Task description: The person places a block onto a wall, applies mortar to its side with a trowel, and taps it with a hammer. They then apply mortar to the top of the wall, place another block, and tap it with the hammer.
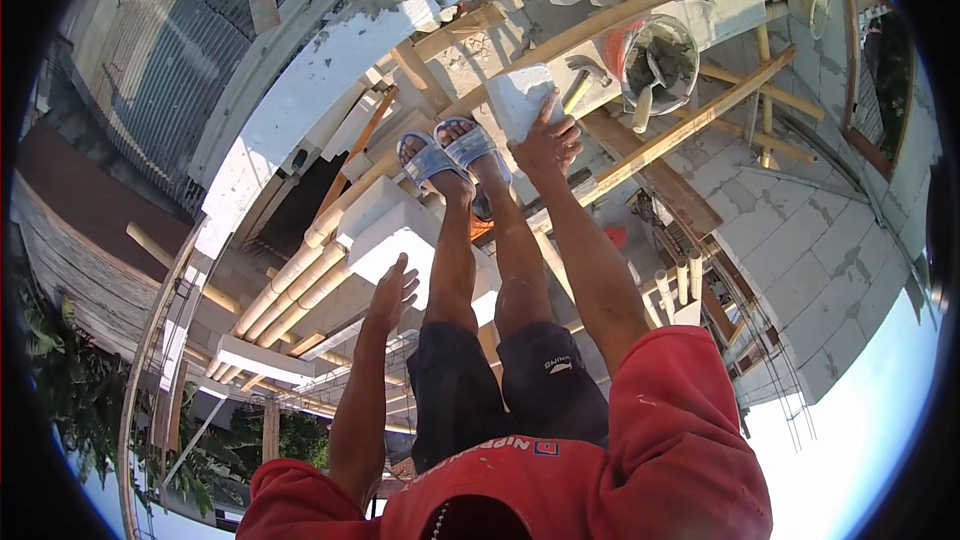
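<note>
My right hand (548, 144) grips the edge of a white lightweight block (517, 100), its fingers bent along the block's side. Just beyond that hand lies a hammer (577, 90) with a yellowish handle, on a plank. Lower down, my left hand (393, 292) is held with its fingers stretched out and nothing in them. It is nearest to a stack of white blocks (385, 225) beside my legs. A bucket (690, 55) of grey mortar stands to the right of the hammer, with a trowel (645, 100) resting in it.
My sandalled feet (455, 152) stand on a bamboo and plank scaffold with gaps below. Bamboo poles (300, 285) run along the left, and another pole (690, 125) crosses at right. A white wall top (290, 120) curves around the left. Block walls (800, 260) rise at right.
</note>
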The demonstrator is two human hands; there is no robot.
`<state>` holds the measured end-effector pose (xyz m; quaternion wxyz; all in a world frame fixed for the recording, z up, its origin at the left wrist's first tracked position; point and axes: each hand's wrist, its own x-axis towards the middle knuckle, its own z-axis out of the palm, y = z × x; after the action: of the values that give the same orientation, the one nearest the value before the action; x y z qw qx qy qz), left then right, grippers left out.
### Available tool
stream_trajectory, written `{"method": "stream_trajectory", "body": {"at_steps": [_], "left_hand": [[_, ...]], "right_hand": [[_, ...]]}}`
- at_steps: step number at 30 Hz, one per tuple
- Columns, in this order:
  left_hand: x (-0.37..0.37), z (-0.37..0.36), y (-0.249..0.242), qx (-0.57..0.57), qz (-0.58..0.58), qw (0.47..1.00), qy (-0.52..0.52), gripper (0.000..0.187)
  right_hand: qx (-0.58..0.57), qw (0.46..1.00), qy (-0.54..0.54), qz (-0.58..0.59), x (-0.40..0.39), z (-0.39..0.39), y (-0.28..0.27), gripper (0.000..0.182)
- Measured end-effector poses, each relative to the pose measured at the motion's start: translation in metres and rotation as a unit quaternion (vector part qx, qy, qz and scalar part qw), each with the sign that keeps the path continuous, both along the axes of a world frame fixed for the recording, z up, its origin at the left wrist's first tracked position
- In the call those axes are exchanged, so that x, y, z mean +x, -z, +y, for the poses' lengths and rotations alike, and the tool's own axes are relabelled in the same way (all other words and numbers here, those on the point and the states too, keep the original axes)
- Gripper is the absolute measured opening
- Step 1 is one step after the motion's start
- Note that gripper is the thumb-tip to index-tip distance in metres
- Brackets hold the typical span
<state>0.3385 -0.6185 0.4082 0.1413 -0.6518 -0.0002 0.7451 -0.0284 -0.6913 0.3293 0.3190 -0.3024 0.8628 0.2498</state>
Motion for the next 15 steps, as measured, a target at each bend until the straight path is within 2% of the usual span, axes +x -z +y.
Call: {"method": "stream_trajectory", "body": {"at_steps": [2,6,13,15], "left_hand": [[-0.006,-0.003,-0.003,-0.016,0.001,1.0,-0.001,0.092],[-0.022,-0.01,-0.011,-0.058,0.007,0.998,-0.008,0.086],[-0.023,-0.006,-0.024,-0.137,0.002,0.991,0.002,0.075],[-0.025,-0.01,-0.027,-0.15,-0.026,0.988,0.035,0.069]], "right_hand": [[-0.004,0.999,-0.03,0.029,0.0,0.009,0.005,0.127],[-0.006,0.999,-0.02,0.037,-0.003,0.016,0.005,0.13],[0.018,0.999,0.033,-0.034,-0.016,-0.015,-0.004,0.129],[0.011,0.998,0.053,-0.033,-0.016,-0.031,-0.004,0.128]]}}
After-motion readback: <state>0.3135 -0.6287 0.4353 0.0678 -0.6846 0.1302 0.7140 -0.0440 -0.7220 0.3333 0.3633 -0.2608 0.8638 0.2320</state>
